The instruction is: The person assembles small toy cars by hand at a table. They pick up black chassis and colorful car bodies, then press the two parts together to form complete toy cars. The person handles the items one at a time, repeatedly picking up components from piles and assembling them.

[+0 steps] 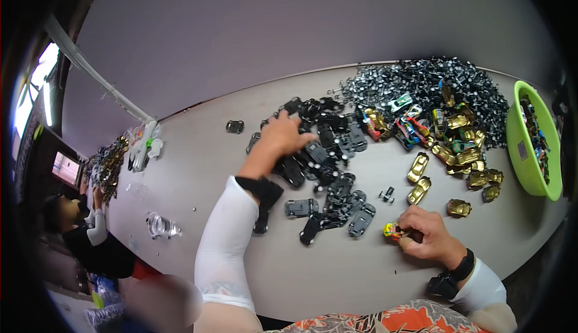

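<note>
My left hand [282, 135] reaches over a pile of black toy car chassis [322, 152], its thumb stretched out to the right and its fingers apart at the pile's near-left side. Whether a fingertip touches a piece, I cannot tell. Close to the table's front edge, my right hand [428, 234] pinches a small toy car body [392, 230] in yellow, green and red, partly hidden by the fingers. Just beyond that hand lie gold toy car bodies [419, 189] and a loose wheel-and-axle piece [388, 194].
A large heap of small wheel axles [421, 83] spreads along the back, with colourful car bodies [412, 129] before it. A green basin [519, 146] of toy cars stands at the right. Clear plastic [161, 226] lies left. Another person [96, 236] works at the far left.
</note>
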Motion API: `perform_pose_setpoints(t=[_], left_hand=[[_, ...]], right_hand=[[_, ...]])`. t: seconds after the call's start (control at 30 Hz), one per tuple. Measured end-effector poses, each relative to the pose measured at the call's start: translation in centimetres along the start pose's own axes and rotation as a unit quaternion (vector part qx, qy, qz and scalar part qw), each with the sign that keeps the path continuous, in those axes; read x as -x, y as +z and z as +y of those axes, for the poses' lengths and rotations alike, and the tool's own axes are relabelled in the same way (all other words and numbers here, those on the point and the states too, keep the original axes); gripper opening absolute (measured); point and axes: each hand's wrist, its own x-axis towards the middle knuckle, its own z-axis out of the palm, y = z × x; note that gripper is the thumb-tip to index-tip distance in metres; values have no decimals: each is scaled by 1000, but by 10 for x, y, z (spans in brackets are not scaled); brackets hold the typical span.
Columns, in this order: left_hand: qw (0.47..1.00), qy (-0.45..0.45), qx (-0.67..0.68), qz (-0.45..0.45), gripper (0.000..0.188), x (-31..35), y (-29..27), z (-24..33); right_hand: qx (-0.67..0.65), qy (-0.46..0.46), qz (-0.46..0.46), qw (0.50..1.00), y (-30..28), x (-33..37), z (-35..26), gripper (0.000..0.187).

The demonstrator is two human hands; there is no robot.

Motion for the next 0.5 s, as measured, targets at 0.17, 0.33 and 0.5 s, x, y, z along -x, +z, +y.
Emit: perform_pose_setpoints(t=[0.17,0.33,0.5], left_hand=[[995,89,-4,-43,57,87,-22,28],[986,-35,150,68,63,29,-18,-52],[965,-37,21,259,56,-12,24,-156]], right_hand=[[-6,-7,30,1000,3,4,3,17],[10,-7,37,999,4,2,3,15],[-15,-19,28,999,5,-1,3,16]])
